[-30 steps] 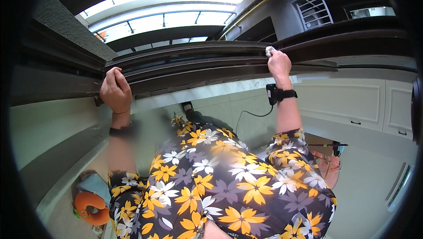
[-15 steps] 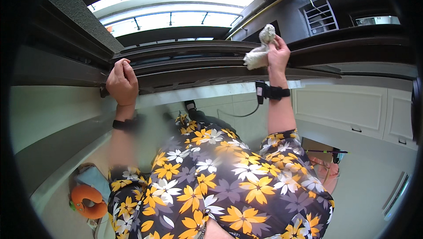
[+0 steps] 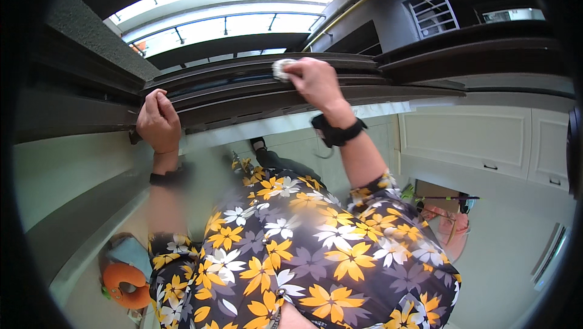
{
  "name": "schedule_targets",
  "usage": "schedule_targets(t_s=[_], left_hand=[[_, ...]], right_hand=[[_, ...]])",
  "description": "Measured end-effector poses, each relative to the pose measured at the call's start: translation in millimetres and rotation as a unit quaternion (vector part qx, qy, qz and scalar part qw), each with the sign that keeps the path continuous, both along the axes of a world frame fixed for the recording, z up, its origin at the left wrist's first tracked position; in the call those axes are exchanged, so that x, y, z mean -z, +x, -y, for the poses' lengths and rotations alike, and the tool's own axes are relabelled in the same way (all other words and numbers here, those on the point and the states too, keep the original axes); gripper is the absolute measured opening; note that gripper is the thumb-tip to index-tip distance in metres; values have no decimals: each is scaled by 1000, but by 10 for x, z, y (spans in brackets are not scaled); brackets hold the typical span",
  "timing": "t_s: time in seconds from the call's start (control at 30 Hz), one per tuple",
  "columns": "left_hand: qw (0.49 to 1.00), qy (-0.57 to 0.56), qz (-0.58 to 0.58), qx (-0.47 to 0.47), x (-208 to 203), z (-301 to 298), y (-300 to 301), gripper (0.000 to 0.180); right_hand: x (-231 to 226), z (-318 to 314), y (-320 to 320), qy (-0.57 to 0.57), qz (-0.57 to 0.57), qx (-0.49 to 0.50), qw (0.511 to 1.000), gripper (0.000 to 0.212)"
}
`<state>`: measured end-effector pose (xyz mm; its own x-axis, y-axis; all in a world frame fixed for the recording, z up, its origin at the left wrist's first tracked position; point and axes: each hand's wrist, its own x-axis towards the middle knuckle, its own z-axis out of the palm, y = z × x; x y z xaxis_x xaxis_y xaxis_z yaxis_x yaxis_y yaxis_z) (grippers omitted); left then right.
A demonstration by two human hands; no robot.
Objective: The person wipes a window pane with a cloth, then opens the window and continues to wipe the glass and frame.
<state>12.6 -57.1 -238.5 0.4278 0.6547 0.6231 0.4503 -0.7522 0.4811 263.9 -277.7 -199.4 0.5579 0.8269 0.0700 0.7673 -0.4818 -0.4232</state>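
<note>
My right hand (image 3: pixel 317 83) pinches a crumpled off-white cloth (image 3: pixel 282 70) between thumb and fingers. The cloth is at the dark brown window track (image 3: pixel 243 89), near the middle of its length; most of it is bunched under the fingertips. At the track's left end, beside the upright of the window frame (image 3: pixel 79 95), my left hand (image 3: pixel 159 124) is closed, with thumb and fingers together. Whatever those fingers hold, if anything, is hidden. A black strap with a small device (image 3: pixel 334 130) circles my right wrist, and a dark band (image 3: pixel 170 177) my left.
A pale stone sill (image 3: pixel 243 135) runs below the track. Outside are a railing (image 3: pixel 225 16), a yellow pipe (image 3: pixel 358 6) and a barred window (image 3: pixel 434 13). White cabinets (image 3: pixel 467 135) stand at right; an orange neck pillow (image 3: pixel 126 285) lies at lower left.
My right hand has moved left and brought the cloth, which hung loose over the frame, down to the track in a tight bunch. The left hand keeps its place at the corner.
</note>
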Motion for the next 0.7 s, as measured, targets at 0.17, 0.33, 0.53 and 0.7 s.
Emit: schedule_targets(t_s=[0.17, 0.33, 0.53, 0.7], left_hand=[[1000, 25, 11, 15, 6, -37, 49, 15], [1000, 20, 3, 7, 17, -19, -1, 15], [1000, 21, 11, 11, -6, -9, -5, 15], [999, 34, 16, 16, -37, 5, 30, 14]], right_hand=[[334, -491, -126, 308, -264, 29, 914, 22], [45, -133, 113, 300, -63, 131, 943, 20], [-174, 888, 661, 145, 249, 195, 938, 20], [215, 1284, 922, -16, 231, 210, 950, 16]])
